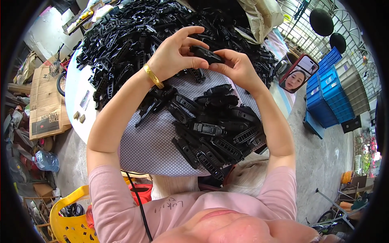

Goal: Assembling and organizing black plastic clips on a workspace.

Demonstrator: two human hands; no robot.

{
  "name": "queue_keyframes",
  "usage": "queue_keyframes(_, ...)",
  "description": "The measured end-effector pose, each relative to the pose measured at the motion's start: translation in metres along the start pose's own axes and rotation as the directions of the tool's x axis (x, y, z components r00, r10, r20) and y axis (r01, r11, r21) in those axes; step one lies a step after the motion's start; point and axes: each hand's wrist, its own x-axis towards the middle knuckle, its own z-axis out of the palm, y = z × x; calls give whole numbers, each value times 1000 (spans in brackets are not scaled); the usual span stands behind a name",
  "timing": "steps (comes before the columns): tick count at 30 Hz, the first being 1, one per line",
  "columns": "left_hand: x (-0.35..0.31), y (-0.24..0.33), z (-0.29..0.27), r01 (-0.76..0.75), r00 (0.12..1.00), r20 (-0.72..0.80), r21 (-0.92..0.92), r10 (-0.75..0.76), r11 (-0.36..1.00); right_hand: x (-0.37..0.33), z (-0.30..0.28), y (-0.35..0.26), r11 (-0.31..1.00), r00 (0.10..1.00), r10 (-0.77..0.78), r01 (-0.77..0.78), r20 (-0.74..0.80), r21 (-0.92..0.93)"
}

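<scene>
Standing at the far left, a cardboard box (48,93) carries printed lettering on a dark band low on its face. Next, on the white edge of the worktop (142,152), lies a small pale slip (85,99) whose print is too small to make out, with two brown lumps just below it. A broad heap of black plastic parts (121,44) spreads across the far side. The left hand (176,52), a gold bangle (152,76) at its wrist, is partly open: its index finger stretches out free above, while the thumb and a bent finger close about the left end of a black plastic piece (207,54). That piece is held up between both hands, above the worktop near the heap. Below, the pink shirt (194,206) bears dark script-like lettering on its chest. A smaller group of black parts (214,129) lies nearer the person, between the forearms. The right hand (239,69) is nearly closed, its thumb and fingertips pinching the piece's right end. Beyond it, a phone (299,73) stands tilted, showing a person on its screen; farthest right are blue crates (328,95).
</scene>
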Motion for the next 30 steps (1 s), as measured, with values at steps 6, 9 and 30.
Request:
queue_keyframes(6,-3,-6,3,166,984,56,38,-168,985,-1,-1,5,985,997,11,-25,81,173)
queue_keyframes(9,-12,-10,13,-70,992,-89,227,92,971,5,-12,10,996,985,10,-26,171,90)
queue_keyframes(30,-129,27,65,-20,978,182,578,-105,815,-59,-2,0,999,910,31,-41,414,16)
